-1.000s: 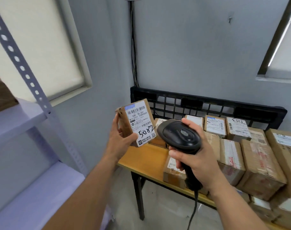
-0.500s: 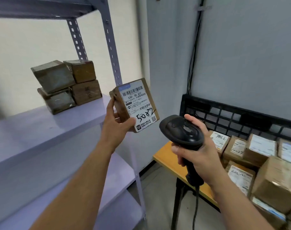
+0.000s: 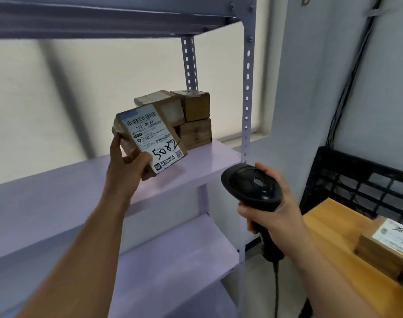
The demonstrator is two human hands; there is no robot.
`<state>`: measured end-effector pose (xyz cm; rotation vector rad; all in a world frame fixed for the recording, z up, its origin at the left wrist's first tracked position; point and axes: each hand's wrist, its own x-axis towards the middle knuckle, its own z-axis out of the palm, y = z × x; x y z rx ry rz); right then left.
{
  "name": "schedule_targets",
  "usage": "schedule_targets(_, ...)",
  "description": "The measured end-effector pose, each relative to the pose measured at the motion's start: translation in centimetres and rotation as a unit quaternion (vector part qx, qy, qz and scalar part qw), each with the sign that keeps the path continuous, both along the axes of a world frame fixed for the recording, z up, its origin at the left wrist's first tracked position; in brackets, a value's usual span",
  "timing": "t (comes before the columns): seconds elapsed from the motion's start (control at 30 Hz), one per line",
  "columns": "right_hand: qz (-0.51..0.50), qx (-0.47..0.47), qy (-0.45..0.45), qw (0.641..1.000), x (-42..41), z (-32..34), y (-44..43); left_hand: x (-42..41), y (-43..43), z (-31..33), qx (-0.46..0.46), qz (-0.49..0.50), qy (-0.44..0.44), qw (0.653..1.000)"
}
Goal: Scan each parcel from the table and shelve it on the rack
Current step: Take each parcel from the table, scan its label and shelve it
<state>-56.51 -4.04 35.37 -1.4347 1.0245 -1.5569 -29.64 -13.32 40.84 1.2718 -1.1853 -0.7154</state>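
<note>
Parcel (image 3: 150, 136) is looking light and stiff, so one hand across its edges should do; left hand (image 3: 127, 166) is gripping it, right hand (image 3: 278, 214) clutching the scanner (image 3: 251, 187).

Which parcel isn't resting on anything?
The parcel marked 5082, held by the left hand; the stacked parcels sit on the rack shelf, another parcel on the table.
</note>
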Motion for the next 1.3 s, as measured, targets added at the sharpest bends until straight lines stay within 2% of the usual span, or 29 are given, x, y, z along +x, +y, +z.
schedule_targets(0.23, 0.021, 0.012, 0.005, 1.000, 3.3, -0.4, -2.9, 5.1, -2.6, -0.9, 0.076, 0.041, -0.013, 0.996)
schedule_targets(0.47, 0.032, 0.011, 0.002, 0.999, 5.4, -0.4, -4.8, 6.7, -4.5, -1.0, 0.051, 0.062, -0.130, 0.988)
schedule_targets(0.6, 0.032, 0.006, -0.002, 0.999, 6.2, -0.4, -5.9, 7.1, -5.4, -1.0, 0.087, 0.018, -0.208, 0.974)
schedule_targets(0.67, 0.033, 0.006, -0.001, 0.999, 6.5, -0.6, -6.3, 7.5, -6.1, -0.9, 0.086, 0.033, -0.228, 0.969)
schedule_targets(0.8, 0.029, 0.009, 0.002, 1.000, 7.1, -0.8, -7.1, 8.6, -7.9, -0.8, 0.089, 0.064, -0.245, 0.963)
schedule_targets(1.3, 0.012, 0.014, 0.008, 1.000, 7.2, -1.3, -7.5, 8.8, -11.5, -0.5, 0.087, 0.027, -0.251, 0.964)
